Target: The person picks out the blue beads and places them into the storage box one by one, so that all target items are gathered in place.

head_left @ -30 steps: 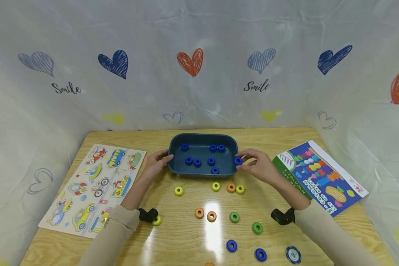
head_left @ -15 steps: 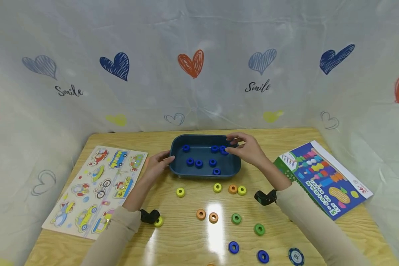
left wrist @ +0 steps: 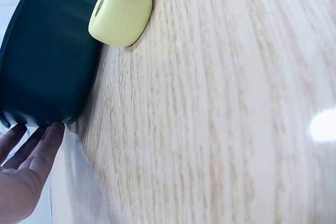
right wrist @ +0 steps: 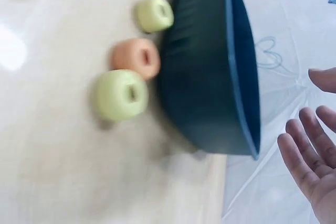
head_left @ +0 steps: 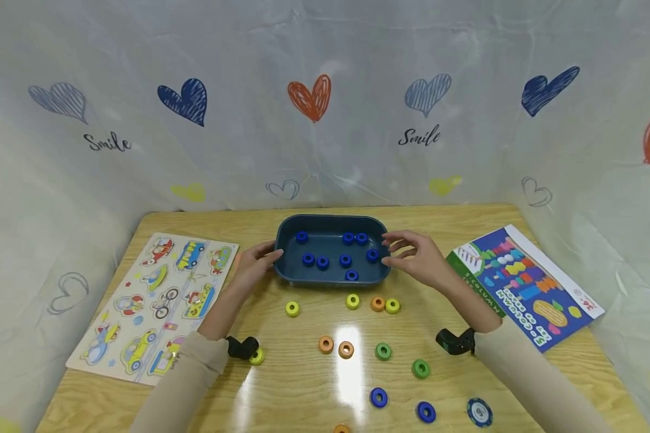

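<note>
A dark blue-green plastic bin point(head_left: 333, 279) stands at the back middle of the table, with several blue ring beads point(head_left: 345, 260) lying in it. One blue bead point(head_left: 372, 255) is near its right end, close to my right fingertips. My left hand point(head_left: 253, 264) holds the bin's left end, thumb over the rim; in the left wrist view its fingers point(left wrist: 46, 150) touch the outer end wall. At the right rim my right hand point(head_left: 419, 258) is spread with nothing in it. The right wrist view shows those fingers point(right wrist: 299, 163) apart from the bin point(right wrist: 202, 77).
Yellow beads point(head_left: 292, 308), orange beads point(head_left: 346, 349), green beads point(head_left: 383, 351) and two blue beads point(head_left: 379, 397) lie before the bin. A poker chip point(head_left: 479, 412) is at front right. A picture puzzle board point(head_left: 157, 300) lies left, a toy box point(head_left: 525, 288) right.
My right hand carried a blue bead from the right rim over the bin, let it go inside, and drew back to the right. My left hand stayed on the bin.
</note>
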{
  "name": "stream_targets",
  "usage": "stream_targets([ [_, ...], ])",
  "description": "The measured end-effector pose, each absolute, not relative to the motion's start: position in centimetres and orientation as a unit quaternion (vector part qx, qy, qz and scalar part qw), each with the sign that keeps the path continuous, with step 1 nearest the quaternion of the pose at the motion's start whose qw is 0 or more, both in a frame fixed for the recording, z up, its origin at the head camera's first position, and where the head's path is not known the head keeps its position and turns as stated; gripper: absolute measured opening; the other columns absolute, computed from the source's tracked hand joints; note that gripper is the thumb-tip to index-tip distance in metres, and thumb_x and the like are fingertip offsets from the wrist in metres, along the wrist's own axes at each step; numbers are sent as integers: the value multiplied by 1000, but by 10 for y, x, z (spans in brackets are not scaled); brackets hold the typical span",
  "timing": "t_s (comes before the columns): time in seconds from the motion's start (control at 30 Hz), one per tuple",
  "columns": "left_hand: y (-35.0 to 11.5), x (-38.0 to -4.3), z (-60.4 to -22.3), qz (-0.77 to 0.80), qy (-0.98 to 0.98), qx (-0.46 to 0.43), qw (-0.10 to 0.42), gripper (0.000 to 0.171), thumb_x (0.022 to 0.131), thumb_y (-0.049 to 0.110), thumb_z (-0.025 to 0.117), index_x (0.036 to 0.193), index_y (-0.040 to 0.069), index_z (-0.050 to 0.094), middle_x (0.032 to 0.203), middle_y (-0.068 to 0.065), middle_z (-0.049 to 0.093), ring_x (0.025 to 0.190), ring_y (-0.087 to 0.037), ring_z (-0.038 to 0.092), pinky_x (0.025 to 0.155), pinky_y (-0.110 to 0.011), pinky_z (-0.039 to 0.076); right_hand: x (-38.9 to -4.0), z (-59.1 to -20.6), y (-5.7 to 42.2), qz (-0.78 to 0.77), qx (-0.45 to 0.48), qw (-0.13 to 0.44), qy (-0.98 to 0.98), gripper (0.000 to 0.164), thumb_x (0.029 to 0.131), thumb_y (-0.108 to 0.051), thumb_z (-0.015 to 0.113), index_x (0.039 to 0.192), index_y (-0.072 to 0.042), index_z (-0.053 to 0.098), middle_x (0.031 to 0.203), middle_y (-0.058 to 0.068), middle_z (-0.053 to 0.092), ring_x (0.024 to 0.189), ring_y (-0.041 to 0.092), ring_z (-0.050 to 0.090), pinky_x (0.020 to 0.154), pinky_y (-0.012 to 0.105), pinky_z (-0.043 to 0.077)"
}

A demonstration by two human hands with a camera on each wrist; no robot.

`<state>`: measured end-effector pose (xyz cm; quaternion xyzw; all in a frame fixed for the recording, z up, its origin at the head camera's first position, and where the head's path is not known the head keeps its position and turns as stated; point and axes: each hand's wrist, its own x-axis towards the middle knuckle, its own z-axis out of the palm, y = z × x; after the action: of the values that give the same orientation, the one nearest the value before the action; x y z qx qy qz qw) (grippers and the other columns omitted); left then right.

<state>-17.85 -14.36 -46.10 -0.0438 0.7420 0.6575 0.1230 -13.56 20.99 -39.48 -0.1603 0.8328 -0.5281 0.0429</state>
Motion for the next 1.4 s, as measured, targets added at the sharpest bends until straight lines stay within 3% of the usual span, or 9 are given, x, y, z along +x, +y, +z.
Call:
stream_targets([
  [0.23, -144, -182, -460, 652, 747, -47, 123, 49, 90, 21, 62, 133, 2, 48, 131, -15, 49, 112, -28, 52, 90, -36, 47, -83, -392, 216, -521, -158, 55, 837, 38, 81, -2, 69, 118, 3, 58, 111, 22, 58, 96, 39, 55, 78, 45, 50],
  [0.4, -143, -181, -457, 649, 749, -50, 123, 48, 90, 22, 62, 132, 4, 49, 131, -13, 49, 112, -27, 52, 90, -35, 47, -60, -420, 225, -533, -168, 62, 827, 36, 81, -9, 72, 115, -6, 61, 109, 13, 60, 92, 29, 57, 76, 36, 52],
  [0.53, -143, -181, -457, 650, 748, -51, 125, 48, 90, 22, 62, 133, 3, 49, 131, -14, 49, 112, -28, 52, 90, -36, 46, -36, -436, 224, -553, -166, 77, 813, 34, 80, -11, 73, 113, -9, 62, 106, 12, 60, 90, 25, 57, 72, 33, 52],
  [0.87, -143, -180, -458, 655, 743, -57, 122, 46, 90, 20, 62, 132, 4, 50, 129, -13, 51, 109, -26, 54, 88, -33, 48, 29, -468, 202, -562, -202, 94, 797, 39, 78, -13, 76, 112, -3, 61, 98, 10, 61, 81, 22, 58, 62, 29, 53],
  [1.1, -143, -180, -458, 653, 745, -55, 122, 47, 91, 22, 62, 133, 4, 49, 130, -13, 50, 111, -27, 53, 89, -34, 47, 46, -487, 192, -555, -251, 143, 780, 34, 82, -17, 72, 113, -6, 62, 100, 4, 56, 80, 14, 52, 57, 25, 50],
  [1.3, -143, -179, -460, 647, 752, -51, 119, 47, 91, 21, 61, 133, 3, 49, 130, -13, 50, 111, -27, 53, 89, -34, 47, 48, -489, 187, -510, -243, 107, 818, 34, 79, -15, 74, 111, -10, 64, 96, -3, 49, 74, 8, 49, 52, 20, 47],
  [1.4, -143, -178, -462, 645, 754, -50, 117, 46, 91, 21, 61, 132, 3, 50, 129, -13, 50, 110, -26, 53, 89, -34, 47, 48, -488, 186, -492, -241, 120, 828, 31, 79, -15, 74, 108, -13, 64, 97, -6, 48, 74, 5, 48, 52, 19, 46],
])
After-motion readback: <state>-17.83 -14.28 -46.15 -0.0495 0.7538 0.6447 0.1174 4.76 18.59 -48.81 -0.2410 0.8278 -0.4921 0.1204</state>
